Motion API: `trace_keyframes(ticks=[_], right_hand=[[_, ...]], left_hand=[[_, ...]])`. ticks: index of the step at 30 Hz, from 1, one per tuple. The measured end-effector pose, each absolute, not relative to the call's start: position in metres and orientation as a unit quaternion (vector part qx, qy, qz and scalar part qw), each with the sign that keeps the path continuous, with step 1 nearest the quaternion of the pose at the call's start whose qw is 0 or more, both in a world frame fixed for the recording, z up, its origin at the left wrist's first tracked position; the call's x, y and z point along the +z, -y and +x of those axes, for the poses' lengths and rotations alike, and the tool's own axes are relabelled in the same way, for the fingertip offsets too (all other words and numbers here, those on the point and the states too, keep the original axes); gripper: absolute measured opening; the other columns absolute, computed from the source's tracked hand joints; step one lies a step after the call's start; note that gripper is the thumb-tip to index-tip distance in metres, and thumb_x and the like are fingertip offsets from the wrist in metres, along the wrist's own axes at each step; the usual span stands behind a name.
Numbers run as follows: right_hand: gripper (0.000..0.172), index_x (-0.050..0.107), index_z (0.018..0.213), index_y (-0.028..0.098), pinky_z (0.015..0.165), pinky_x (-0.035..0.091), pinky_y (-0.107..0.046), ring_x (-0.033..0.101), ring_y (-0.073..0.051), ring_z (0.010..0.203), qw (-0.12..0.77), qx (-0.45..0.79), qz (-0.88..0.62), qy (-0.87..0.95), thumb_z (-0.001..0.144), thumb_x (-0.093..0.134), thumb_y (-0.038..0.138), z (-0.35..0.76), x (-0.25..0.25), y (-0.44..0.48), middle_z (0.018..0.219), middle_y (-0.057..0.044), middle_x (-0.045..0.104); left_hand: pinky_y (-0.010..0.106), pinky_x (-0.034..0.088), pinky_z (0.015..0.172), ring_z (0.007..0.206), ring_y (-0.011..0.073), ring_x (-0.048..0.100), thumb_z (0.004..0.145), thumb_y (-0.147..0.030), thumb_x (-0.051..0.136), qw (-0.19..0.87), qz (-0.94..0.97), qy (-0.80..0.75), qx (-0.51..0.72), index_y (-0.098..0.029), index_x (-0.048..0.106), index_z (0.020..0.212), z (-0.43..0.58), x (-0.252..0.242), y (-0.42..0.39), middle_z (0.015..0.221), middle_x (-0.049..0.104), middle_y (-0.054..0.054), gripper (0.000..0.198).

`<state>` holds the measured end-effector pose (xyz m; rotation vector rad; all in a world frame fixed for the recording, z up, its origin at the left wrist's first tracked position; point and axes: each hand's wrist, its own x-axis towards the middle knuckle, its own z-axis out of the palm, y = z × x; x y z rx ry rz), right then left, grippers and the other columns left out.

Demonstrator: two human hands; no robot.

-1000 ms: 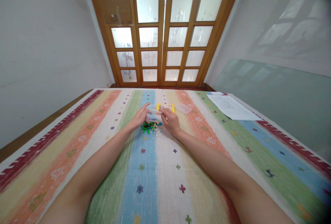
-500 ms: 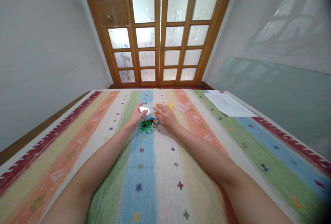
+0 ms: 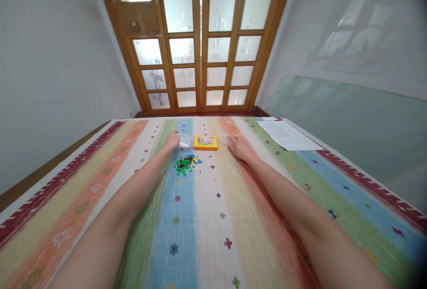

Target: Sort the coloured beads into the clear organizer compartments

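Left hand (image 3: 171, 141): fingers pinching the left side of a clear container (image 3: 185, 141), toward the far edge of the tabletop (image 3: 210, 218). Right hand (image 3: 239, 146): fingers against a clear plastic piece (image 3: 223, 139), grip indeterminable.

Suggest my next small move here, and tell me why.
Probably bring the translucent plastic piece by your right hand toward the clear plastic container by your left hand: each hand is right at its item, and the yellow rectangular box lies between them.
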<state>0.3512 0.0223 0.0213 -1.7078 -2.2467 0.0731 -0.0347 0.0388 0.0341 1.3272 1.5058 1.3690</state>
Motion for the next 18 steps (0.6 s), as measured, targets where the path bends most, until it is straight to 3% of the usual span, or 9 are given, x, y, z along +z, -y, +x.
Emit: trace_keyframes(ticks=[3, 7, 12, 18], right_hand=[[0.050, 0.055, 0.146, 0.015, 0.103, 0.042, -0.035, 0.059, -0.028, 0.123, 0.170, 0.045, -0.557, 0.812, 0.097, 0.057, 0.021, 0.356, 0.020, -0.022, 0.142, -0.020, 0.059], [0.041, 0.060, 0.131, 0.016, 0.091, 0.045, -0.032, 0.063, -0.025, 0.106, 0.195, 0.069, -0.533, 0.821, 0.090, 0.058, 0.016, 0.360, 0.018, -0.029, 0.124, -0.014, 0.069], [0.029, 0.062, 0.115, 0.018, 0.078, 0.043, -0.030, 0.063, -0.024, 0.094, 0.206, 0.087, -0.530, 0.818, 0.086, 0.059, 0.017, 0.364, 0.011, -0.040, 0.110, -0.011, 0.071], [0.031, 0.059, 0.114, 0.019, 0.076, 0.042, -0.030, 0.062, -0.023, 0.090, 0.217, 0.087, -0.528, 0.816, 0.083, 0.060, 0.018, 0.367, 0.004, -0.043, 0.109, -0.010, 0.070]], left_hand=[[0.038, 0.042, 0.103, 0.119, 0.0279, 0.058, 0.081, -0.025, 0.073, 0.282, 0.546, -0.598, 0.515, -0.015, 0.063, 0.106, -0.029, 0.028, -0.048, 0.115, 0.067, 0.014, 0.028], [0.041, 0.032, 0.117, 0.130, 0.0293, 0.051, 0.093, -0.023, 0.062, 0.171, 0.622, -0.613, 0.456, -0.008, 0.066, 0.110, -0.024, 0.019, -0.048, 0.132, 0.062, 0.022, 0.023], [0.042, 0.030, 0.123, 0.141, 0.0280, 0.048, 0.104, -0.027, 0.043, -0.002, 0.739, -0.610, 0.285, -0.017, 0.065, 0.134, -0.016, 0.021, -0.038, 0.151, 0.057, 0.015, 0.039], [0.042, 0.038, 0.118, 0.134, 0.0270, 0.056, 0.109, -0.033, 0.032, -0.042, 0.738, -0.629, 0.242, -0.018, 0.059, 0.142, -0.005, 0.023, -0.030, 0.146, 0.061, 0.014, 0.046]])
